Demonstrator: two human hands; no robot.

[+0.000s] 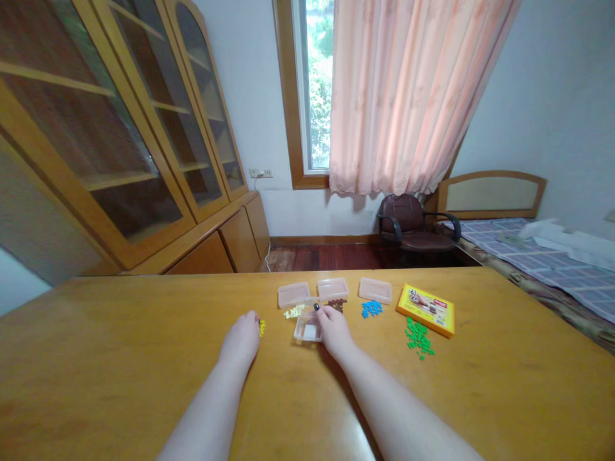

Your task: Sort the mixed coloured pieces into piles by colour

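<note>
My right hand (pixel 335 330) grips the right side of a small clear plastic box (pixel 306 328), held near the middle of the table. My left hand (pixel 243 336) is curled beside a few yellow pieces (pixel 262 328); its fingertips are partly hidden, so what it holds cannot be made out. Behind the clear box lie cream pieces (pixel 295 312) and dark brown pieces (pixel 336 305). Blue pieces (pixel 371 308) form a small pile farther right, and green pieces (pixel 418 337) are scattered beyond them.
Three shallow clear trays stand in a row at the back: left (pixel 294 295), middle (pixel 332 289) and right (pixel 375 290). A yellow flat box (pixel 426 310) lies on the wooden table (pixel 144 365). Past the far edge are a chair (pixel 408 224) and a bed (pixel 542 250).
</note>
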